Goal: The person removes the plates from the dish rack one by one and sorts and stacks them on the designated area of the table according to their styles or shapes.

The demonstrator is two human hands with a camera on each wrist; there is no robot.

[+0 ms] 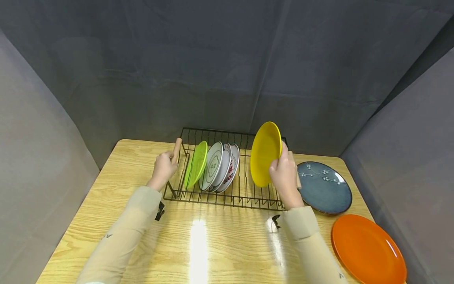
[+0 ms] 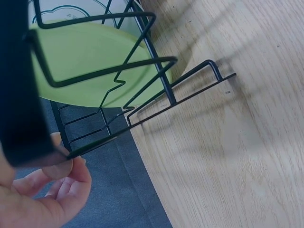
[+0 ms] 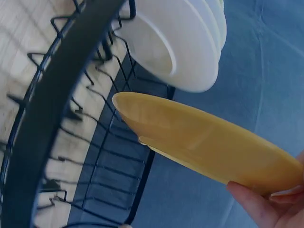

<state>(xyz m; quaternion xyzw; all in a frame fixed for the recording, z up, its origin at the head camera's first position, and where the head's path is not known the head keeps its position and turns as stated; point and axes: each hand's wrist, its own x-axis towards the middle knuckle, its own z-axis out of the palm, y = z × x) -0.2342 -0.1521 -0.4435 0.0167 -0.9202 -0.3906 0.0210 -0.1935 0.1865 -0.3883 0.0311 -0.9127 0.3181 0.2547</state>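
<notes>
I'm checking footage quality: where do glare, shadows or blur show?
Head: bright glare streaks on the table, a glint on the orange plate; left wrist: soft shadows from the rack on the table; right wrist: the dark bar at left looks out of focus.

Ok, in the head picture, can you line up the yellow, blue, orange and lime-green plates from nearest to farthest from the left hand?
1. Lime-green plate: leftmost in the wire rack.
2. Yellow plate: in the right hand.
3. Blue plate: on the table, right of the rack.
4. Orange plate: lower right.

White glare streaks on the tabletop [image 1: 235,244]
</notes>
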